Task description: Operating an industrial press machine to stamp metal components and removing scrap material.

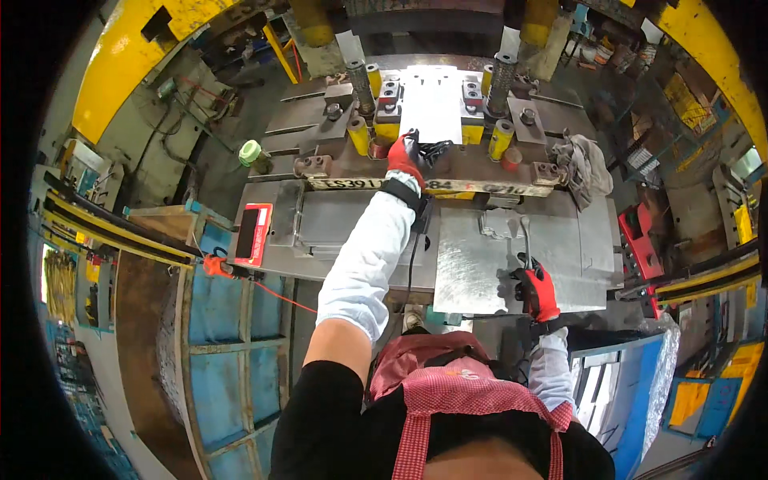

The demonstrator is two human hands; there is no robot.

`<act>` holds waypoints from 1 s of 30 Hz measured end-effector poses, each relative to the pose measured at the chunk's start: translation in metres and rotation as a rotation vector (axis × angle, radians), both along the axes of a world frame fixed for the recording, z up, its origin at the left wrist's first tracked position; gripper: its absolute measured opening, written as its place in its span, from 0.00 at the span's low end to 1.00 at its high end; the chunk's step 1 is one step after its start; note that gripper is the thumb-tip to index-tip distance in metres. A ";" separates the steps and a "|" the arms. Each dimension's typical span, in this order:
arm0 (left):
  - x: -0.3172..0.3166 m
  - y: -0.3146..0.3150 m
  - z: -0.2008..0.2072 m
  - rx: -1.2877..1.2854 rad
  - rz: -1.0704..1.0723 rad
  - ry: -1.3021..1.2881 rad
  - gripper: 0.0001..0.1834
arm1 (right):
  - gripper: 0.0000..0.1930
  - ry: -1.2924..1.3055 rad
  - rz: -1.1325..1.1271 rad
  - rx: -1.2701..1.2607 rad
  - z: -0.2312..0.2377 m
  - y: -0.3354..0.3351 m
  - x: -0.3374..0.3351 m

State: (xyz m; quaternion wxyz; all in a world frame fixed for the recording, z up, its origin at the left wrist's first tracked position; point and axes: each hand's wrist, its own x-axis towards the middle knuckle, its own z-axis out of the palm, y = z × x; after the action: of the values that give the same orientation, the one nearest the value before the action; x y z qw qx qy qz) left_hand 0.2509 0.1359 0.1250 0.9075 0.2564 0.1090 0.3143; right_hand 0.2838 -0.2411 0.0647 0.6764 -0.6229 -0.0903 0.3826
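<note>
My left hand (416, 154), in a red and black glove, reaches forward to the near edge of a bright flat metal sheet (432, 100). Its fingers are bent at that edge and appear to grip it. The sheet lies between the yellow and steel blocks of a press die (472, 132). Closer to me, on the right, my right hand (538, 290) wears the same kind of glove and is closed around a slim metal rod-like tool (526, 232). The tool points away from me, its far end beside a small stack of metal pieces (500, 224) on a large shiny metal plate (472, 280).
Guide posts (502, 84) and yellow cylinders (501, 139) flank the die. A grey rag (588, 168) hangs at its right. Left of the plate lie grey metal sheets (332, 220) and a red-and-white card (254, 234). A blue-panelled frame (214, 300) stands at lower left.
</note>
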 end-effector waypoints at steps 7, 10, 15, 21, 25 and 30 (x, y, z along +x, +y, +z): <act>-0.057 -0.046 0.021 0.067 0.041 0.143 0.22 | 0.25 0.005 -0.131 0.081 -0.025 -0.055 0.007; -0.125 -0.078 -0.006 0.307 0.274 0.432 0.22 | 0.27 0.002 -0.202 0.031 -0.040 -0.067 0.012; -0.236 -0.146 -0.094 0.912 0.548 1.147 0.24 | 0.18 0.232 -0.195 0.311 -0.073 -0.078 0.025; -0.265 -0.145 -0.137 1.664 0.093 1.779 0.29 | 0.16 0.257 -0.186 0.323 -0.067 -0.078 0.024; -0.257 -0.137 -0.127 1.519 -0.092 1.799 0.29 | 0.17 0.256 -0.192 0.332 -0.066 -0.080 0.023; -0.256 -0.133 -0.124 1.476 -0.139 1.828 0.27 | 0.18 0.279 -0.181 0.371 -0.072 -0.081 0.025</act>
State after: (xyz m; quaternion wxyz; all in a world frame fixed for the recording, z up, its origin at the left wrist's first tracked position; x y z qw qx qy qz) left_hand -0.0053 0.0033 0.0010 0.1389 0.8551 0.4970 -0.0496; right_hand 0.3085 -0.3223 -0.0075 0.8164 -0.4349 -0.0086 0.3798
